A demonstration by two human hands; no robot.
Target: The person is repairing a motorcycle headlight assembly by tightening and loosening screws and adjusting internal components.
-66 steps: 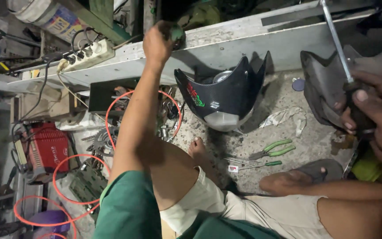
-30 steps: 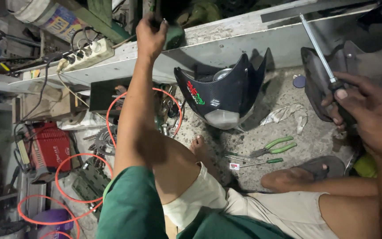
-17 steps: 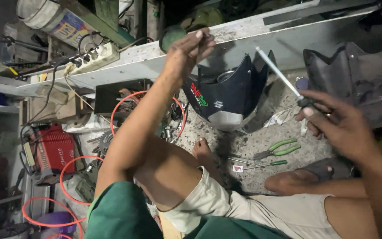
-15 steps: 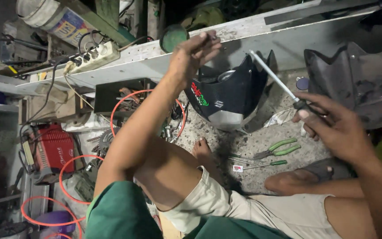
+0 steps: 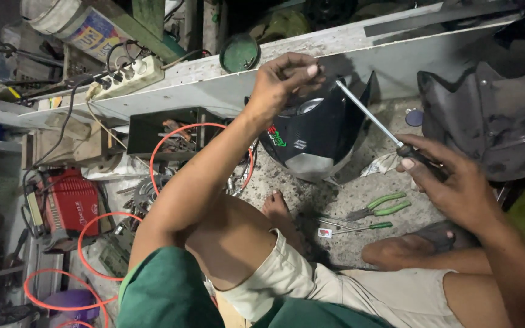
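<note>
My right hand grips the dark handle of a long screwdriver. Its steel shaft slants up and left. My left hand is raised in front of the shelf, with thumb and fingers pinched on a small part right at the screwdriver's tip. That part is too small to identify. Just below the left hand a black motorcycle fairing with red and green markings lies on the concrete floor. My bent knees and bare feet are underneath.
A grey fairing panel lies at the right. Green-handled pliers and a small green-handled screwdriver lie on the floor. A green round tin and power strip sit on the shelf. Red machine, orange hose, parts tray at left.
My left hand came down from the shelf with a small part. My right hand swung the screwdriver left from the grey panel until its tip met the left fingers.
</note>
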